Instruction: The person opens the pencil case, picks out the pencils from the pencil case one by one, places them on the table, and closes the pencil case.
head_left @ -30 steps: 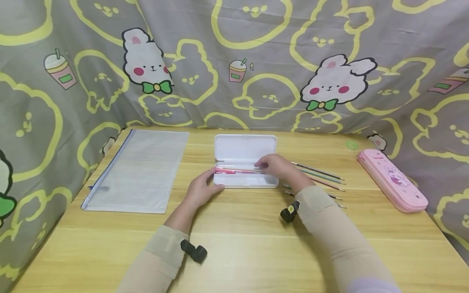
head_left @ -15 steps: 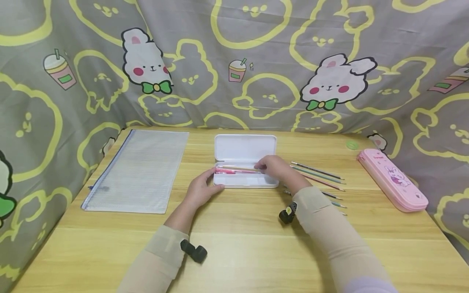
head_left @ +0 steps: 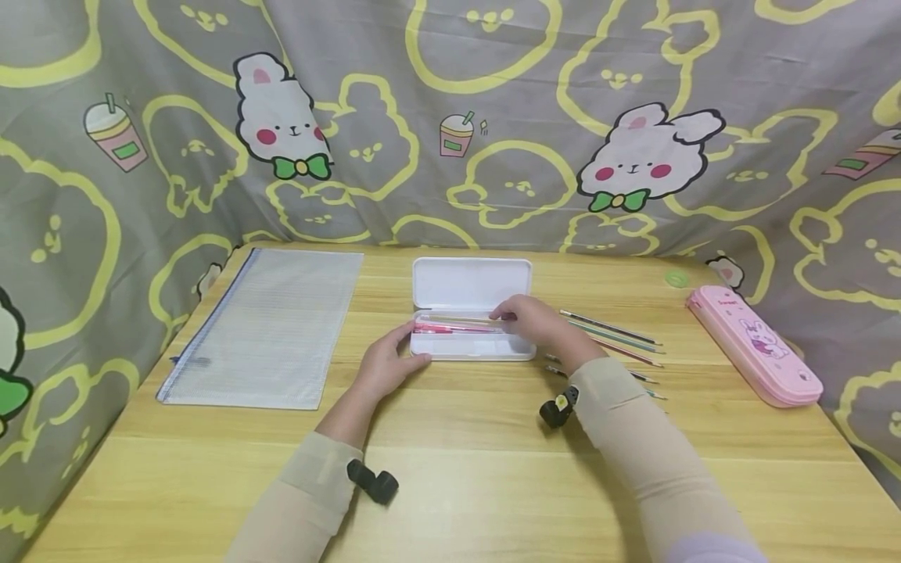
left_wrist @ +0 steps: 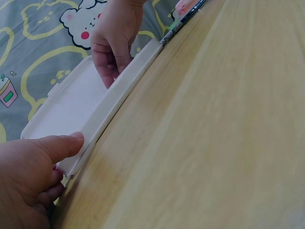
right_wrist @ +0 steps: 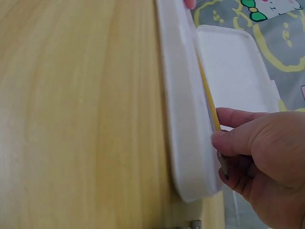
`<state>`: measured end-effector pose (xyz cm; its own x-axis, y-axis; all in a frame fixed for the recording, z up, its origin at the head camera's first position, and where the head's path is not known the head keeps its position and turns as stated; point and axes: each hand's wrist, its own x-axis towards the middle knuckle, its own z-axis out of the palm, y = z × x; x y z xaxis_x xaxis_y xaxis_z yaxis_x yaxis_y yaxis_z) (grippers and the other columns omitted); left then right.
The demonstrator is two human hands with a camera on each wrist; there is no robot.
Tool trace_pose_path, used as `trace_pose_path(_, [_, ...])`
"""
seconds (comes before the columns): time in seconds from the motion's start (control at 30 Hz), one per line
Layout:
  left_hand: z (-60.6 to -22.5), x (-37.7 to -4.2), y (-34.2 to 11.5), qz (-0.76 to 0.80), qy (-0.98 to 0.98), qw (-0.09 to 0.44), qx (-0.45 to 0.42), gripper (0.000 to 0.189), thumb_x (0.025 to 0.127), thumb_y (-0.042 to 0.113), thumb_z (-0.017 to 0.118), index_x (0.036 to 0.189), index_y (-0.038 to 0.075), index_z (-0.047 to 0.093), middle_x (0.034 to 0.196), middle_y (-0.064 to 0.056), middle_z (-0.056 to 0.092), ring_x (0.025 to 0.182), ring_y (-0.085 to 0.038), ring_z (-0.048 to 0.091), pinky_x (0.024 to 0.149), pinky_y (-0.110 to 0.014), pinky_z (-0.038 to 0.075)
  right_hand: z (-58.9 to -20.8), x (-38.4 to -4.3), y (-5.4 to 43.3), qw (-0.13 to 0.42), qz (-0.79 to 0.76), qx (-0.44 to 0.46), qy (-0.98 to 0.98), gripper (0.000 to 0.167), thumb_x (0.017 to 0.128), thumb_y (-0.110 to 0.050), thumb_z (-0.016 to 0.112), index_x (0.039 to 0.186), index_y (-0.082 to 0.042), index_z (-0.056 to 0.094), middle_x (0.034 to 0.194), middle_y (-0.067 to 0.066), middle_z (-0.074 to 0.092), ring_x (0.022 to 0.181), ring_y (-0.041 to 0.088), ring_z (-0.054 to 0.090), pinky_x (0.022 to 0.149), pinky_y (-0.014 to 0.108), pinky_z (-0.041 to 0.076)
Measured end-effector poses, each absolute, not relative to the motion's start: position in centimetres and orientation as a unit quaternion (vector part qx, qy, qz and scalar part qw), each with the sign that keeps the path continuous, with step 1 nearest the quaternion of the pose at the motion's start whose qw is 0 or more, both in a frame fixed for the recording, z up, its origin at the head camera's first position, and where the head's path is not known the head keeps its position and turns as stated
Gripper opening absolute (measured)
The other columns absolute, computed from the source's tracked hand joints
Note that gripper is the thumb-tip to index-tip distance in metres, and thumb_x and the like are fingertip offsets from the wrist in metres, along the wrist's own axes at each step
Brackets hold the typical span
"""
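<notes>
A white pencil box lies open on the wooden table, its lid tipped up at the back. My left hand grips the box's left end, thumb on the front wall and the other fingers curled at the end. Near its sharpened tip, a yellow pencil is pinched between the thumb and fingers of my right hand. That pencil lies lengthwise along the box, toward its back side. In front of it, pink pens rest inside the box. The right fingertips are partly hidden in the head view.
Several pencils lie on the table right of the box, partly under the right forearm. A mesh zip pouch is flat at the left. Far right are a pink rabbit pencil case and a small green ring. Patterned curtain hangs behind.
The yellow pencil, held in my right hand, has shifted slightly toward the back of the box, away from the pink pens. My left hand stays on the box's left end.
</notes>
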<state>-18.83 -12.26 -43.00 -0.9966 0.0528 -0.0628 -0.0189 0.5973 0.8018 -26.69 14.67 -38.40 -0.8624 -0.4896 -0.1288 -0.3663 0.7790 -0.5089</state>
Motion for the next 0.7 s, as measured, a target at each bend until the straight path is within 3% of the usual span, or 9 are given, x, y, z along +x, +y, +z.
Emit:
trace_pose_path(0.23, [-43.0,-18.8,-12.2,0.448,0.893,0.043,0.011,0.076,0.084,0.033,0.075,0.149,0.012,0.041,0.155,-0.013,0.04,0.146,-0.033,0.033,0.122,-0.047,0.026,-37.5,-26.3,16.2,0.137,-0.26,-0.22,0.93,0.03,0.097,-0.003,0.053,0.123,-0.004,0.067,0.128,0.016,0.065,0.127,0.034,0.054,0.111,0.049,0.043])
trace_pose_path(0.5, [-43.0,-18.9,-12.4,0.441,0.896,0.041,0.017,0.076,0.085,0.033,0.074,0.149,0.011,0.041,0.155,-0.014,0.04,0.145,-0.034,0.034,0.122,-0.048,0.027,-36.5,-24.8,19.0,0.116,-0.289,-0.204,0.928,0.033,0.096,-0.007,0.05,0.125,-0.004,0.066,0.122,0.018,0.066,0.108,0.029,0.059,0.095,0.046,0.051])
trace_pose_path(0.7, [-42.9,-19.0,-12.3,0.441,0.896,0.049,0.013,0.076,0.086,0.033,0.073,0.15,0.012,0.04,0.156,-0.014,0.039,0.146,-0.035,0.033,0.122,-0.049,0.026,-36.3,-23.6,21.8,0.095,-0.306,-0.201,0.926,0.034,0.096,-0.005,0.052,0.128,-0.003,0.064,0.124,0.02,0.065,0.111,0.03,0.059,0.095,0.049,0.051])
